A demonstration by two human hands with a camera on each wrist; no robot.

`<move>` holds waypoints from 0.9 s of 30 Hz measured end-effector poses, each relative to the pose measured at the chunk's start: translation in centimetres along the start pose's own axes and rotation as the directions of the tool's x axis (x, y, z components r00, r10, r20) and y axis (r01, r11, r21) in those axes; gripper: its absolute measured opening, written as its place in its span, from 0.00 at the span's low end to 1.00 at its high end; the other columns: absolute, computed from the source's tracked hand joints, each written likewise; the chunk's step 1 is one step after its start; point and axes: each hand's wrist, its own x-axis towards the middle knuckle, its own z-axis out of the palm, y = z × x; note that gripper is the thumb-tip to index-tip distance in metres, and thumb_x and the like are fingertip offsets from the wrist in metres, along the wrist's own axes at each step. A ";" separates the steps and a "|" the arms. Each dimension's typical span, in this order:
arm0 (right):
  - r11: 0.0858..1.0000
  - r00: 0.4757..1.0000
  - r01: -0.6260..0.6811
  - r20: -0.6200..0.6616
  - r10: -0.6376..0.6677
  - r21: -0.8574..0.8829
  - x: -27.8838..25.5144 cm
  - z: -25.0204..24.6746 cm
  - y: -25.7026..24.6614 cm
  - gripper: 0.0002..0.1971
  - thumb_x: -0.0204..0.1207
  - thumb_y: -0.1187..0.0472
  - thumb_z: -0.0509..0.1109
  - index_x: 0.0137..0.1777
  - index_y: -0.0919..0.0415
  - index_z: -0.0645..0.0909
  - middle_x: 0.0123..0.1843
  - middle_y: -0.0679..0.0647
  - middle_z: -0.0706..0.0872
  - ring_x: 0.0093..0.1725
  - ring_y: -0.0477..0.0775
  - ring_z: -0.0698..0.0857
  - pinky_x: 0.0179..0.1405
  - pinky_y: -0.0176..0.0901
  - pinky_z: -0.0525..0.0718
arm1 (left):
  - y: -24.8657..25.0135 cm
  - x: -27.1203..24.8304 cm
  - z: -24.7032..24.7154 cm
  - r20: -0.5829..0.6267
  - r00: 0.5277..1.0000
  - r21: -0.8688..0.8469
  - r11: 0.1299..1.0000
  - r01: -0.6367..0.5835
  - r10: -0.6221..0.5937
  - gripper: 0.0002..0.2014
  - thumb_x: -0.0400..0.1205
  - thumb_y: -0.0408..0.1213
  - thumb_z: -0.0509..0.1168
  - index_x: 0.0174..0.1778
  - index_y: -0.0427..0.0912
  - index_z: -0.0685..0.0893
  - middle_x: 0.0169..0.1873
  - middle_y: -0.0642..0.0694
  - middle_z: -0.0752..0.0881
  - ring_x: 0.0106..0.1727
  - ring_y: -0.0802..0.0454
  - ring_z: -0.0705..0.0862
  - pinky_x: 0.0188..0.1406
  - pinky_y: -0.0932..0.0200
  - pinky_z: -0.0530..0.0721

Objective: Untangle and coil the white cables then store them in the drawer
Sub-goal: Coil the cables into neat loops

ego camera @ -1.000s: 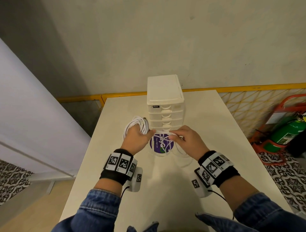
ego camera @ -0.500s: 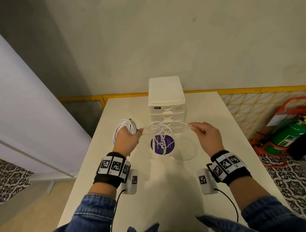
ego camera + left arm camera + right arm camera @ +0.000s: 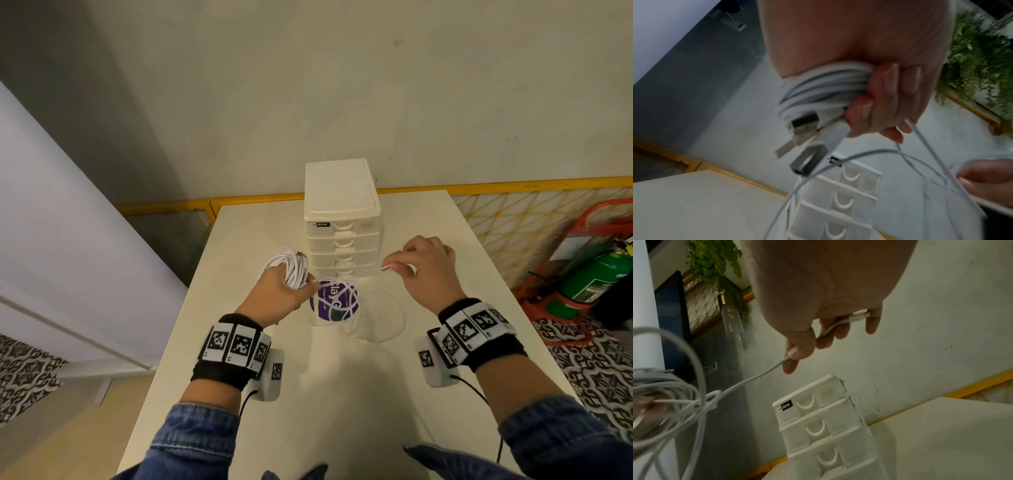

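Left hand fingers curl round coiled white cables; right hand pinches one loose end (knotted between).

Plain beige wall; yellow lattice railing; patterned floor tiles.

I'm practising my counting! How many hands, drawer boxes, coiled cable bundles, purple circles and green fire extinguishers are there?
Hands: 2, the left hand and the right hand, which pinches a cable end
Drawer box: 1
Coiled cable bundle: 1
Purple circle: 1
Green fire extinguisher: 1
Total: 6
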 end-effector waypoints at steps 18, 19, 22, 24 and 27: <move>0.736 0.991 -0.135 0.075 0.113 0.664 -0.8 2.5 -5.2 0.12 0.70 0.71 0.72 0.51 0.56 0.85 0.38 0.50 0.83 0.40 0.47 0.84 0.47 0.36 0.83 | -0.5 0.6 3.1 -0.100 0.994 -0.104 0.994 0.033 -0.043 0.11 0.77 0.37 0.69 0.36 0.32 0.82 0.20 0.54 0.79 0.17 0.62 0.75 0.20 0.69 0.72; 0.731 0.991 -0.128 0.064 0.115 0.671 -0.9 2.5 -5.4 0.12 0.69 0.72 0.73 0.49 0.56 0.86 0.36 0.49 0.85 0.39 0.45 0.84 0.47 0.36 0.83 | -0.8 0.6 3.2 -0.086 0.995 -0.081 0.996 0.034 -0.041 0.12 0.77 0.39 0.69 0.34 0.34 0.81 0.20 0.53 0.78 0.18 0.63 0.74 0.21 0.69 0.71; 0.758 0.999 -0.036 0.022 0.028 0.651 -1.0 2.7 -5.2 0.12 0.73 0.71 0.70 0.52 0.58 0.87 0.41 0.54 0.90 0.43 0.44 0.86 0.50 0.34 0.83 | -1.2 0.7 3.7 -0.066 0.997 -0.011 0.999 0.040 -0.041 0.15 0.76 0.46 0.67 0.32 0.38 0.78 0.24 0.47 0.80 0.23 0.58 0.77 0.26 0.62 0.73; 0.796 0.997 0.038 0.033 -0.073 0.604 -1.1 2.5 -5.0 0.14 0.78 0.71 0.64 0.60 0.59 0.83 0.51 0.55 0.89 0.50 0.43 0.86 0.55 0.30 0.81 | -1.0 0.6 3.6 -0.082 0.996 0.007 1.000 0.028 -0.028 0.16 0.77 0.45 0.67 0.34 0.34 0.79 0.25 0.44 0.82 0.24 0.58 0.78 0.26 0.63 0.75; 0.800 0.999 0.045 -0.007 -0.051 0.599 -1.1 2.2 -5.1 0.20 0.76 0.73 0.64 0.64 0.54 0.78 0.49 0.52 0.84 0.50 0.45 0.86 0.54 0.27 0.80 | -0.6 0.5 3.4 -0.069 0.998 -0.027 1.000 -0.008 0.006 0.12 0.79 0.38 0.67 0.34 0.33 0.80 0.25 0.46 0.81 0.21 0.63 0.75 0.24 0.69 0.72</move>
